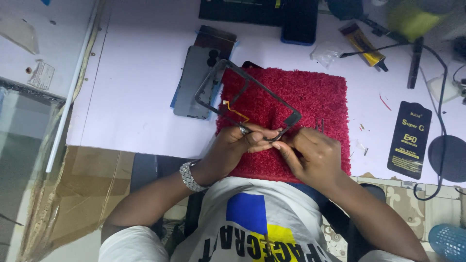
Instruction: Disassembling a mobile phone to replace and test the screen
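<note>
Over red shaggy rectangular mat [310, 97], thin black rectangular phone frame [242, 94] tilts up toward 11 o'clock, near corner hidden under fingertips. Left hand [233, 145] pinches frame's lower edge; right hand [310, 153] closed on same corner from 3 o'clock, what it presses unclear. Orange flex strip [235, 110] inside frame. Grey phone back panel [196, 82] at 10 o'clock on white surface [141, 87]. Black oblong package with gold lettering [410, 140] at 3 o'clock; yellow-black tube [361, 43] at 1 o'clock, partly blurred.

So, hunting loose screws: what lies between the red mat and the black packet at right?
Head view: red mat, black packet; between, bare table with small scraps.
</note>
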